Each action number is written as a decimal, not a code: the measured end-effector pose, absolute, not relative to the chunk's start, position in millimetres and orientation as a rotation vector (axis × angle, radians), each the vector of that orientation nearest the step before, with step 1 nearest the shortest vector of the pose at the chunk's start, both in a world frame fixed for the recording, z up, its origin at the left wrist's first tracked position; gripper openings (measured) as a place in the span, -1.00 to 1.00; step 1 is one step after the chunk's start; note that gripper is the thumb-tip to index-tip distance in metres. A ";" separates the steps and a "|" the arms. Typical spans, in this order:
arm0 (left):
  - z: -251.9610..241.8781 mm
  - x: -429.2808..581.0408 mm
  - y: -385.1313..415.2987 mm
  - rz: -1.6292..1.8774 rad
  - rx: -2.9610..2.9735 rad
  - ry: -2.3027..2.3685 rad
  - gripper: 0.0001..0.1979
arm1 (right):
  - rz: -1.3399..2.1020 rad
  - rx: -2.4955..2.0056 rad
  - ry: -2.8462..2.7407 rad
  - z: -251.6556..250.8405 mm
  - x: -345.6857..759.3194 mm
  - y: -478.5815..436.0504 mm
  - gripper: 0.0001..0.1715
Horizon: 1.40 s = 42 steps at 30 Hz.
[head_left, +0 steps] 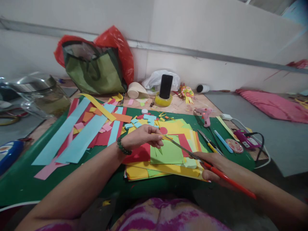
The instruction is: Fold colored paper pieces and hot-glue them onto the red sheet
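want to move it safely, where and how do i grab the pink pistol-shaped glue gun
Probably best by the handle of the pink pistol-shaped glue gun, coming from the near side: that part is narrow and points toward you.

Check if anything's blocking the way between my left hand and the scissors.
Nothing visible does: the scissors extend right up to your left hand, above the paper stack; whether they touch is unclear.

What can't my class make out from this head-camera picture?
Head view:
Left hand: anything in its grip, too small and blurred.
Green bag: anything lower inside, hidden by its front.
Blue object: full shape, cut off by the left edge.
Round disc: pattern, too small.
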<state>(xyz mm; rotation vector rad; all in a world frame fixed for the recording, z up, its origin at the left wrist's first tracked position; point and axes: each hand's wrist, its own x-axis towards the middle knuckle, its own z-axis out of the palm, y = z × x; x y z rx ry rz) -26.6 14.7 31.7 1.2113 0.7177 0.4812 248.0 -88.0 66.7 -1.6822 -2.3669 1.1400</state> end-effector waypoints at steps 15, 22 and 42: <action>29.3 -28.0 16.3 0.445 1.207 0.750 -0.55 | 1.095 -1.688 -2.330 48.1 257.5 -86.5 -0.06; 31.4 -29.9 17.2 0.454 1.265 0.697 -0.60 | 0.484 -2.065 -2.231 46.5 280.9 -58.5 -0.30; 36.0 -29.4 12.3 0.506 1.372 0.763 -0.72 | 0.006 -1.989 -2.290 41.9 270.2 -6.0 -0.57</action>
